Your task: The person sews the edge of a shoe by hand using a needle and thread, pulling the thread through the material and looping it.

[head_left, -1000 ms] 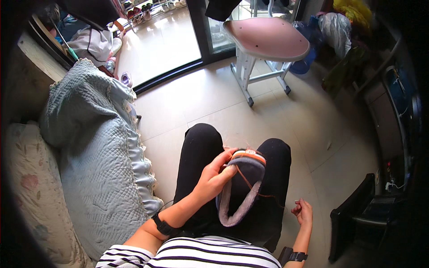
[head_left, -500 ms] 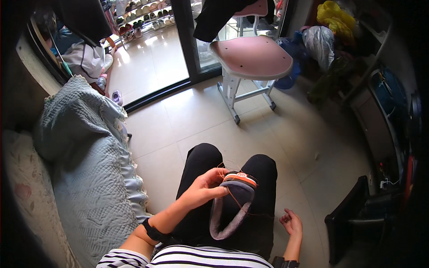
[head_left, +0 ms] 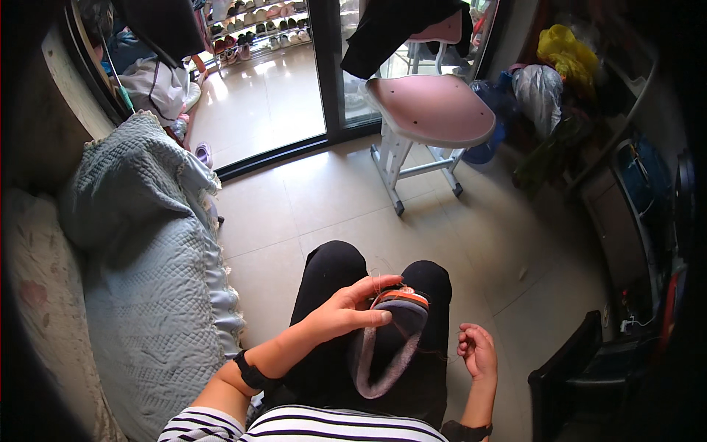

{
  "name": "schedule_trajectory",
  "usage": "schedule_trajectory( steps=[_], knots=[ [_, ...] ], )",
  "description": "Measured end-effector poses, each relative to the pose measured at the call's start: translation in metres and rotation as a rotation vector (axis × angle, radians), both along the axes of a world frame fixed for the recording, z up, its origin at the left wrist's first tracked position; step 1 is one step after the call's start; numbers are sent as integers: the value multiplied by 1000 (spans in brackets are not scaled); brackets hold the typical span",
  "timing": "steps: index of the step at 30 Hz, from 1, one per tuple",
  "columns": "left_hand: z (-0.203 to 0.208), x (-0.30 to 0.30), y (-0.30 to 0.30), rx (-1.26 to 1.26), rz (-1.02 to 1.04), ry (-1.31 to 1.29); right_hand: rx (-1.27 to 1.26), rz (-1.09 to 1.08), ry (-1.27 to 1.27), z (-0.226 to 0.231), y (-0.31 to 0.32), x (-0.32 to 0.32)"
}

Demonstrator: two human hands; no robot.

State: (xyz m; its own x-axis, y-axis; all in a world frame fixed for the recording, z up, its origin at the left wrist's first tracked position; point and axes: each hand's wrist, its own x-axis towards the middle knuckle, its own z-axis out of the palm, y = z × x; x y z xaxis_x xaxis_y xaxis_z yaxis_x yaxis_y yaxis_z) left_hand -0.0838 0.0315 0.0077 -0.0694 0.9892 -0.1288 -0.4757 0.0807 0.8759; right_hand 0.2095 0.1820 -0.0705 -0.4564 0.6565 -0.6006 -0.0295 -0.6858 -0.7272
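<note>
Over my lap, my left hand grips a dark slipper with an orange and white band and fuzzy grey edging. Its thumb lies on the near side and its fingers reach over the far edge. The edging hangs down as a loop over my black trousers. Thin brown thread makes loose loops beside the fingers and also trails off to the right. Away from the slipper, beside my right thigh, my right hand is closed, its fingers curled where the thread ends. Whether a needle is in it is too small to tell.
A quilted pale-blue cover drapes the furniture at my left. Ahead, a pink-seated stool stands by the sliding door frame. Bags are piled at the far right. A dark chair stands close to my right arm.
My left hand has shifted slightly right with the slipper and its fingers reach further over it. My right hand has risen a little and its fingers are more tightly curled.
</note>
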Motion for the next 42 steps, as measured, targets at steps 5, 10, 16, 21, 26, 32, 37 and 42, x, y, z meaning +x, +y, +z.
schedule_trajectory(
  steps=[5, 10, 16, 21, 26, 32, 37, 42],
  knots=[
    [-8, -8, -1, 53, 115, -105, 312, 103, -42, 59, -8, -36],
    [-11, -44, -3, 272, 58, -380, 843, 219, -151, 106, -32, -69],
    [30, -127, -44, 318, 168, -343, 1339, 414, -198, 124, -52, -114],
    [99, -183, -94, 422, 472, -222, 1581, 410, -296, 116, -62, -121],
    [157, -232, -167, 451, 603, -161, 1665, 438, -366, 116, -65, -122],
    [187, -254, -248, 389, 507, 183, 1715, 415, -336, 110, -65, -125],
    [192, -213, -264, 466, 523, 266, 1756, 435, -386, 106, -65, -128],
    [191, -183, -265, 694, 538, 149, 1785, 432, -400, 103, -66, -131]
  ],
)
